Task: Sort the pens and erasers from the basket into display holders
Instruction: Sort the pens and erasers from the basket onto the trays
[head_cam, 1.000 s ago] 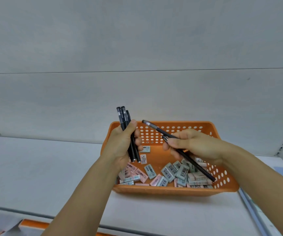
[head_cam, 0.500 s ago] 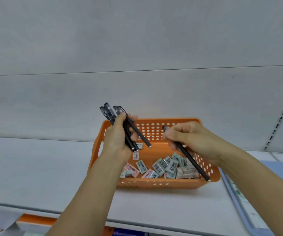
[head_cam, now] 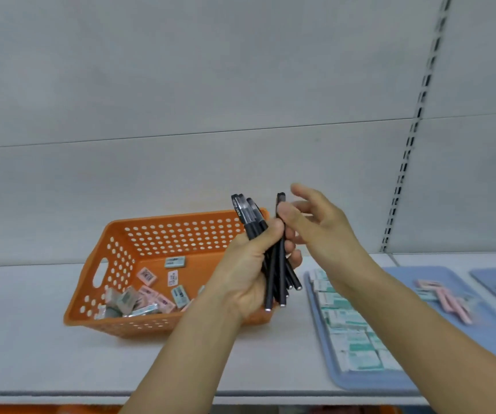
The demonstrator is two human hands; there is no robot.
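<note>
The left hand is clenched round a bundle of black pens, held nearly upright just in front of the right end of the orange basket; the right hand hovers just right of the pen tops with fingers loose and spread, and whether its thumb touches the rightmost pen I cannot tell. By my reading the step in hand is gathering: pens are collected into one fist and squared up; no loose pen shows in the basket. The next move calls for carrying the bundle right, toward the trays, and laying it down without letting the smooth barrels slip or fan out.

The pens are slim, round, glossy plastic with clear caps at the top and small pale tips at the bottom, lying slightly crossed in the grip. The basket is rigid plastic, perforated with round holes, with a handle slot in its left wall; small wrapped erasers, pink and grey-green blocks, lie loose on its floor. To the right a flat pale-blue tray holds rows of green-and-white erasers; farther right lie pink ones; at the right edge another tray holds something dark, too blurred to name. All rests on a matte white shelf.
</note>
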